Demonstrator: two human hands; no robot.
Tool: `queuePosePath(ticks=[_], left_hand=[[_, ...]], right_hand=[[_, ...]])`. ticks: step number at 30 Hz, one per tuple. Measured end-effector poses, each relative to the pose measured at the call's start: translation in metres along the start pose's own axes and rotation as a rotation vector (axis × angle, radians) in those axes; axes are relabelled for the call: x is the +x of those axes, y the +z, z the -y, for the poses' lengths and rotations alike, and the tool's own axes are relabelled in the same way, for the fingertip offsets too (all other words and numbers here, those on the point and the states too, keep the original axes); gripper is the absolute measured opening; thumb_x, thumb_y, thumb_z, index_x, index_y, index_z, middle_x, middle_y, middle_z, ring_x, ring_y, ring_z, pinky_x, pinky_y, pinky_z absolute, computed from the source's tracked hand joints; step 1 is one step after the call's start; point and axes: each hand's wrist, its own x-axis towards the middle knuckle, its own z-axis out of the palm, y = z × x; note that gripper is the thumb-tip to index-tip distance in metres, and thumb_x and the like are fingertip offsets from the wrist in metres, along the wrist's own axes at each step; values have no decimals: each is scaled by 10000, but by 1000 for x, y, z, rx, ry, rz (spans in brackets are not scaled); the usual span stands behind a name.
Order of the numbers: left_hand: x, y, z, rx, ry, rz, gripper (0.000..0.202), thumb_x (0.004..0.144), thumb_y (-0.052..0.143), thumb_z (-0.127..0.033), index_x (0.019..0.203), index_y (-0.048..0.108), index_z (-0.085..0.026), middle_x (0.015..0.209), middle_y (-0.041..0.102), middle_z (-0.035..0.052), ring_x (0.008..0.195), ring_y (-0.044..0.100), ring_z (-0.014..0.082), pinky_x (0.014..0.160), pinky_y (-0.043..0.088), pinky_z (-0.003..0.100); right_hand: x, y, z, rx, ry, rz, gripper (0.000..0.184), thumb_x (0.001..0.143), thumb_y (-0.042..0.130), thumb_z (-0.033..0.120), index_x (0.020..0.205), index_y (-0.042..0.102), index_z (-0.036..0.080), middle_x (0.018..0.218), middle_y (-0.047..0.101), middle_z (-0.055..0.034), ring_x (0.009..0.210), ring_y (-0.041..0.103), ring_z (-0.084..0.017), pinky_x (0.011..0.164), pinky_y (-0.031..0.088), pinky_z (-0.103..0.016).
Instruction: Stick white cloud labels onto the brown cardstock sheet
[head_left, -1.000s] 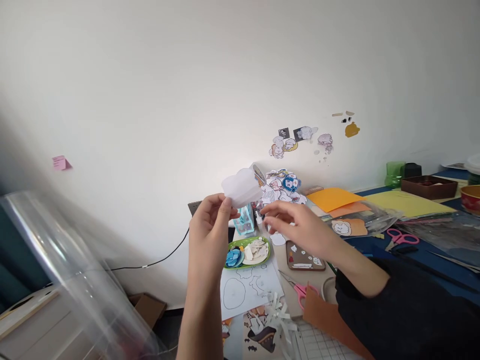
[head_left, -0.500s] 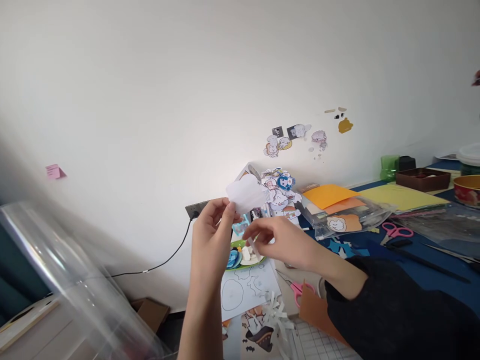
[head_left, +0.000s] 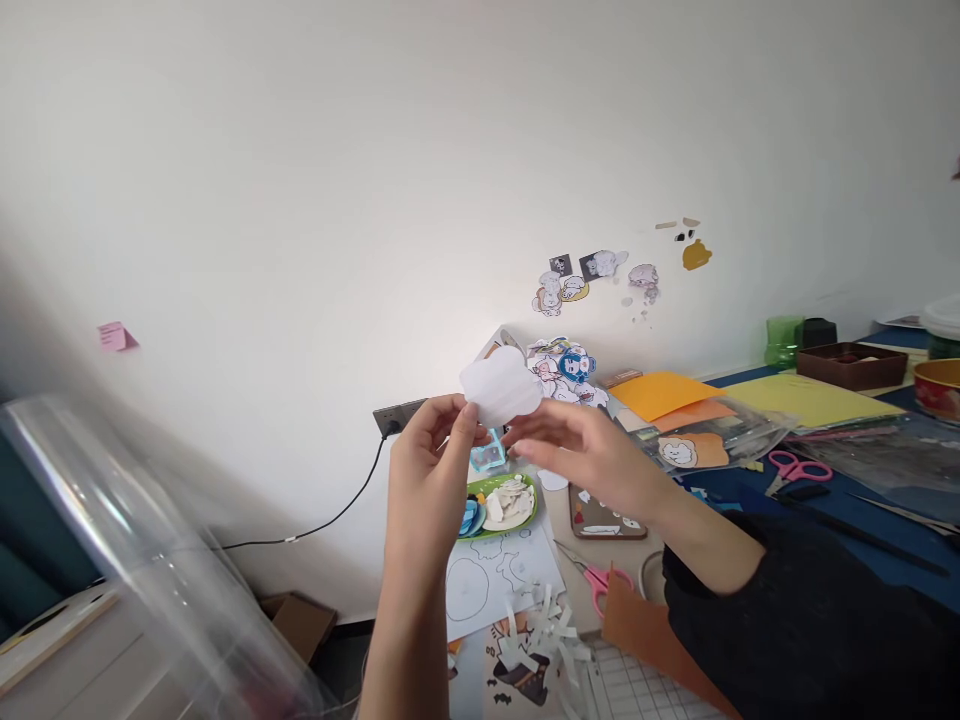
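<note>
We note white cutout point(head_left: 501, 385) already cut free | our left hand point(head_left: 431, 450) pinches its edge | our right hand point(head_left: 592, 455) touches below, grip unclear | scissors point(head_left: 600, 582), paper strips point(head_left: 536, 628) lie beneath.

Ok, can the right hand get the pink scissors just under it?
Probably yes. The scissors lie bare just below the right hand, with nothing on top. The hand is up at the white cutout that the left hand pinches, so it would have to leave that first.
</note>
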Motion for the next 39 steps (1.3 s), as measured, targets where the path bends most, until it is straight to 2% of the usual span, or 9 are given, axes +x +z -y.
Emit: queuePosePath(ticks=[5,9,20,23,25,28,30,35,39], left_hand=[[-2,6,-2,-53,-33,78,156,839,620,-345,834,634,-189,722,605,-27,682,580,95,687,505,211],[-5,8,-6,-118,-56,151,104,820,638,-295,846,643,-194,721,605,-26,684,575,98,681,491,207],[-6,5,-5,-68,37,68,231,848,621,-394,747,631,-186,637,581,-28,655,539,100,662,455,217],[-8,7,-8,-134,24,151,273,872,575,-418,745,635,-184,673,579,-9,694,543,120,693,456,246],[-9,10,-12,-219,-2,229,282,876,546,-436,824,661,-184,750,609,17,714,550,140,692,464,275],[-11,15,-18,-402,-39,303,414,852,484,-522,957,676,-170,909,655,75,748,567,179,650,469,307],[-11,16,-20,-482,-54,325,490,830,449,-571,967,674,-157,928,661,93,761,575,199,638,467,319],[-12,11,-18,-343,-36,218,219,809,575,-394,772,634,-187,707,609,13,685,550,157,639,439,281],[-14,12,-18,-236,-57,195,176,808,604,-312,697,574,-179,615,571,-10,651,508,127,670,406,253]], right_hand=[[-2,-10,7,165,-53,-186,113,814,663,273,895,668,195,842,716,-2,789,682,-123,761,524,-242],[-2,-11,8,153,-70,-249,69,821,644,239,851,666,181,757,691,8,693,655,-101,685,513,-219],[-3,-10,13,208,-74,-229,50,805,648,226,813,666,180,658,652,28,614,620,-89,627,500,-216],[-4,-10,14,233,-92,-231,47,809,648,229,788,668,191,632,640,38,603,614,-86,620,498,-214],[-5,-10,15,240,-95,-228,49,812,648,228,785,670,194,632,640,39,601,612,-82,622,500,-211],[-7,-10,19,248,-97,-221,43,816,648,228,805,672,194,660,653,36,599,613,-78,624,506,-207],[-8,-11,22,244,-98,-217,44,817,646,226,812,671,191,670,654,34,599,612,-77,620,504,-202],[-9,-15,27,218,-62,-218,32,805,643,217,781,648,197,672,646,34,609,605,-86,627,494,-212],[-11,-16,28,127,-78,-240,42,811,632,237,787,628,203,671,625,28,638,593,-114,632,479,-243]])
